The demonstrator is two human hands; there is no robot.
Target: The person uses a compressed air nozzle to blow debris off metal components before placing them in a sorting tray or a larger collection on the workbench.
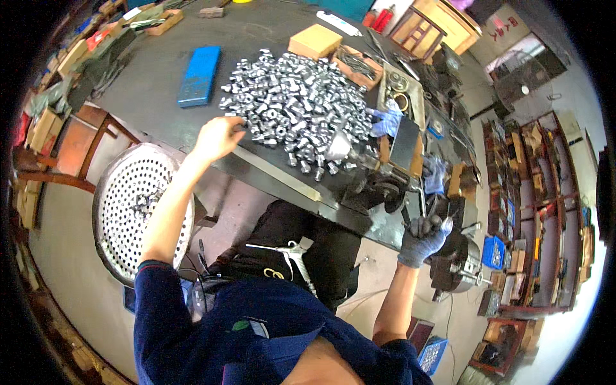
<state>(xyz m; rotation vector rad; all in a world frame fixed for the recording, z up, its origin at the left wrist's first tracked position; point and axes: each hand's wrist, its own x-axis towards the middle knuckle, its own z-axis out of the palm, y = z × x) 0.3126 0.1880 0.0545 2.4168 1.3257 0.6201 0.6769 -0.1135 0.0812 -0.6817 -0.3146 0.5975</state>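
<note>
A large heap of small shiny metal fittings (292,96) covers the middle of the dark workbench (144,83). My bare left hand (219,138) is at the heap's near left edge. Its fingers are pinched together, and what they hold is too small and dark to make out. On the right, my right hand (423,240) wears a grey-blue glove with dark fingertips. Its fingers are curled at the lower end of a metal lever (422,200), beside a dark bench machine (378,191) with a round chuck-like part.
A round perforated metal tray (131,205) with a few fittings stands at lower left. An air blow gun (295,253) lies on my lap. A blue box (199,76), a yellow box (315,41) and an empty blue-white glove (387,120) surround the heap. Shelves (536,212) line the right.
</note>
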